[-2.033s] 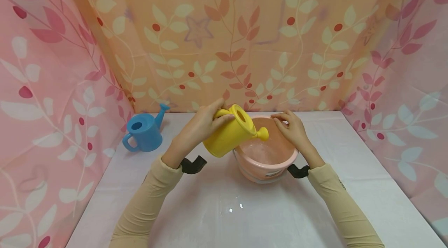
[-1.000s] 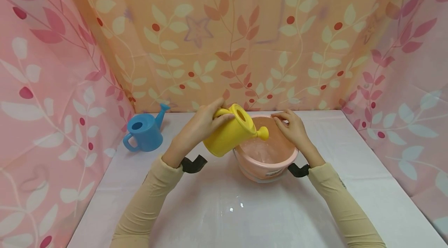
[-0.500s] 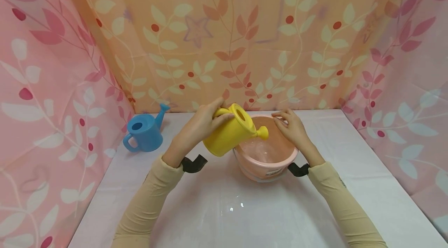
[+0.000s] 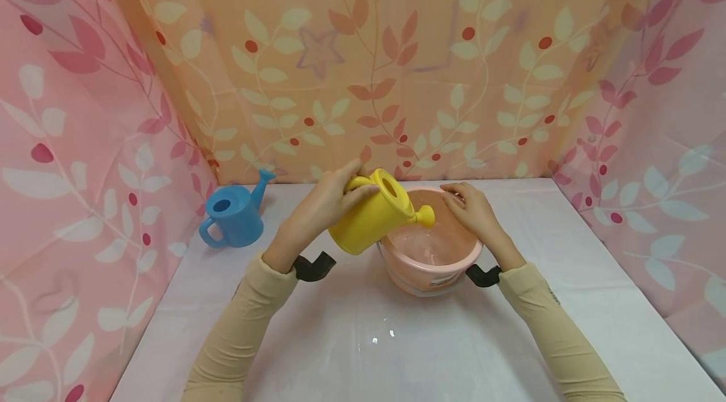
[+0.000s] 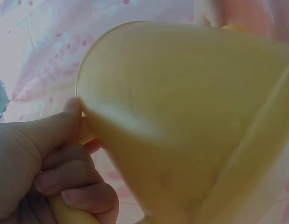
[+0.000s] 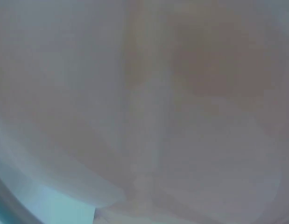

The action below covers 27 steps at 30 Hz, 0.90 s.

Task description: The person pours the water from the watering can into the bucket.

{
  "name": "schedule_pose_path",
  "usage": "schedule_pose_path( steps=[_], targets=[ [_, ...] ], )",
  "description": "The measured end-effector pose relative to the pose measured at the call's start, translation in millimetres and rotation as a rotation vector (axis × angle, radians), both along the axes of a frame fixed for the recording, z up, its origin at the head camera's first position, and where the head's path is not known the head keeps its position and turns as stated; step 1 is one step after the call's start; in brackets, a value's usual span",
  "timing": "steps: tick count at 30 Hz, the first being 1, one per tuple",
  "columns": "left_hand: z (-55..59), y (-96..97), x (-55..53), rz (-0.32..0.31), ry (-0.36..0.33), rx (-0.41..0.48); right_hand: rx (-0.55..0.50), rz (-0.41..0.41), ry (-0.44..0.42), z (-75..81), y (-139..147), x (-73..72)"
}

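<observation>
My left hand (image 4: 334, 197) grips the handle of a yellow watering can (image 4: 368, 219), held tilted to the right. The can's sprinkler head hangs over the inside of a pink plastic basin (image 4: 431, 273). In the left wrist view the can's yellow body (image 5: 172, 112) fills most of the picture, and curled fingers (image 5: 74, 175) wrap its handle. At the basin's right rear, my right hand (image 4: 473, 210) holds the rim between thumb and fingers. The basin's inside looks shiny; whether water is running from the spout I cannot tell. The right wrist view is a pale blur.
A blue watering can (image 4: 235, 216) stands upright at the back left of the table, its spout pointing right. The white tabletop (image 4: 368, 364) has small bright glints in front of the basin. Patterned cloth walls (image 4: 363, 74) close off the back and both sides.
</observation>
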<state>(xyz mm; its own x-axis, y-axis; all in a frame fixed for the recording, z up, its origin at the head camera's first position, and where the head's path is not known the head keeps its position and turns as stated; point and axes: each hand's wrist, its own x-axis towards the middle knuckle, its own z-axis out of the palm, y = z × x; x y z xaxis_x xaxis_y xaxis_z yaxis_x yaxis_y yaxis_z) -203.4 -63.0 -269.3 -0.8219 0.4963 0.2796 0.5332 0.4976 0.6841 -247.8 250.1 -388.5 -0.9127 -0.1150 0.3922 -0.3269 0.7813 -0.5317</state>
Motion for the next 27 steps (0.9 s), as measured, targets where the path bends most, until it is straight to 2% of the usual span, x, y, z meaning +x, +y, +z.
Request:
schedule_pose_path(
  steps=[22,27],
  targets=[
    [-0.7,-0.2,-1.0,-0.008,0.024,0.006,-0.048,0.000,0.079,0.0,-0.5,2.6],
    [-0.2,0.4,-0.7,-0.004,0.012,0.000,-0.053,-0.001,0.084,0.4,-1.0,2.4]
  ],
)
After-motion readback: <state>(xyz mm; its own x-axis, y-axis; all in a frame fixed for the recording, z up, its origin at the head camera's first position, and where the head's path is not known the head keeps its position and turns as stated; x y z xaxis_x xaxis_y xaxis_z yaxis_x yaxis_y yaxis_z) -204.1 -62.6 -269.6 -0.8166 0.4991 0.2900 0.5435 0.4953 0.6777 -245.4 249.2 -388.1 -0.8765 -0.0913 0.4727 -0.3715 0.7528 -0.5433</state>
